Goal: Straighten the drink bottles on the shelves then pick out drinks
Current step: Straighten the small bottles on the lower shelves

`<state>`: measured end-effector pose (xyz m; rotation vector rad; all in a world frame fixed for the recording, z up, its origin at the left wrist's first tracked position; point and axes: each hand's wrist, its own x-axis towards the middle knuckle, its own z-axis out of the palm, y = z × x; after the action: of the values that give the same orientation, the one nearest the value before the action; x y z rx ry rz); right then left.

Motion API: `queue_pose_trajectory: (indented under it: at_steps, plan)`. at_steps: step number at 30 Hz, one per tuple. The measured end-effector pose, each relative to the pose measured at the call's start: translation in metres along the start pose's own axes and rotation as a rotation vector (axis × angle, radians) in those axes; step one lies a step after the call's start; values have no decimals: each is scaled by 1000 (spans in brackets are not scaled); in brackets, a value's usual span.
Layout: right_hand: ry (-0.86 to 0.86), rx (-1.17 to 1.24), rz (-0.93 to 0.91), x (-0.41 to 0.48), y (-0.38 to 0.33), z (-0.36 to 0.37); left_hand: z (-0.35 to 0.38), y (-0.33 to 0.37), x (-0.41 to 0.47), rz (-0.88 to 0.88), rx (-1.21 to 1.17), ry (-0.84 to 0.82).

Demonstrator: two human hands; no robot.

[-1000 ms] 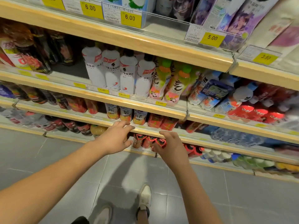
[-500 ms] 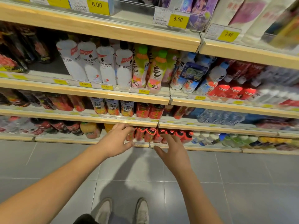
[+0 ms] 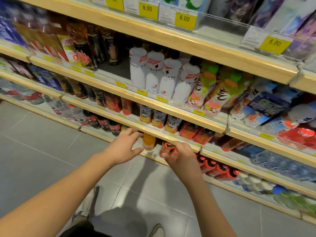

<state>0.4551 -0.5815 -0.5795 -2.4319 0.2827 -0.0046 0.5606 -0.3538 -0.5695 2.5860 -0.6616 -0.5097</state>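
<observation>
Now right grip (image 3: 182, 157) holds red bottle (image 3: 168, 148) (label blurred).

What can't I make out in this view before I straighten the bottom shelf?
Head view only.
- Cap of the orange bottle: hidden behind the shelf rail.
- Lower part of the red bottle: covered by the grip of the right hand.
- Lower price tags: too blurred to read.
- Whether the left hand touches the orange bottle: unclear.

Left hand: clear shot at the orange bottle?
Probably yes. The left hand is open right beside the orange bottle, nothing between them; the right hand grips the red bottles on its other side.
</observation>
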Motion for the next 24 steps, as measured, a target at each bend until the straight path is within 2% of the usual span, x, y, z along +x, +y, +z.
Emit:
queue_pose_trajectory:
  at_steps: [6,10,12,14,19,24]
  plan:
    - [-77,-23,47,54,-82,65,-57,-97,11,14,-55,40]
    - [-5,-29,138,78,-140,107,-102,-162,15,219,-144,134]
    - [-2,-40,175,89,-161,125,-121,-196,19,243,-48,87]
    - [14,-17,217,98,-178,139,-130,-227,24,176,-19,-7]
    - [57,34,230,118,-194,171,-132,-273,42,147,-12,-85]
    - [51,56,224,141,-175,203,-100,-299,71,156,-5,-69]
